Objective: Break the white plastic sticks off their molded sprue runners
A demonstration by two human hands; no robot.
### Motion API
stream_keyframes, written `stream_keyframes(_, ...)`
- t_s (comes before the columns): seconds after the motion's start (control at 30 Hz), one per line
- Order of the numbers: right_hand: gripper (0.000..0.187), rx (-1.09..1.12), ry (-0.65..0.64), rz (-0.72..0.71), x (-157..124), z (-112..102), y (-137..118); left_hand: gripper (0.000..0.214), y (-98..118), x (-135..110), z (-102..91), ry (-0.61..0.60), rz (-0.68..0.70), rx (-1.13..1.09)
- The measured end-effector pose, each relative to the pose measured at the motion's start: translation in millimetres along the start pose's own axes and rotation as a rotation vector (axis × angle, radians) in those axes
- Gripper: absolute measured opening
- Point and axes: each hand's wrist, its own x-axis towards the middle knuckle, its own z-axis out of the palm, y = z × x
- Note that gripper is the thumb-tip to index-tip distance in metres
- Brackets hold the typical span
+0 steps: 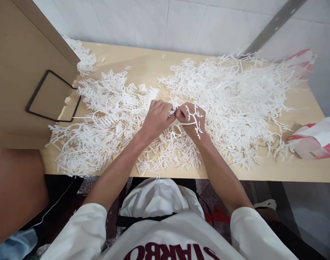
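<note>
My left hand (157,118) and my right hand (192,121) meet over the middle of a pale wooden table (143,61). Both are closed in a pinch on one white branched plastic sprue (195,119), whose stems lie across the back of my right hand. A big heap of the same tangled white sprues (235,97) lies to the right. Another spread of them (100,122) lies to the left. Small loose white pieces (170,153) are piled just in front of my hands.
A brown cardboard box (16,72) with a black wire handle (53,96) stands at the left edge. Red-and-white plastic bags (316,139) lie at the right. Another person's bare leg (16,187) is at lower left. A white tiled wall is behind.
</note>
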Motion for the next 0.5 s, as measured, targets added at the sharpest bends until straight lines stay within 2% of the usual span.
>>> stream_keyframes(0.17, 0.031, 0.016, 0.019, 0.032, 0, 4, -2, 0.02, 2, -3, 2.4, -0.001, 0.013, 0.046)
stream_keyframes(0.27, 0.035, 0.041, 0.109, 0.074, -2, 6, -4, 0.018, -8, -3, 4.5, 0.043, -0.089, 0.006)
stream_keyframes(0.4, 0.031, 0.161, 0.199, 0.116, -4, 7, -8, 0.024, -21, 2, -0.8, 0.135, -0.256, -0.179)
stream_keyframes(0.5, 0.029, 0.383, 0.116, 0.171, 0, 5, -11, 0.027, -15, 5, -7.5, 0.063, -0.276, -0.386)
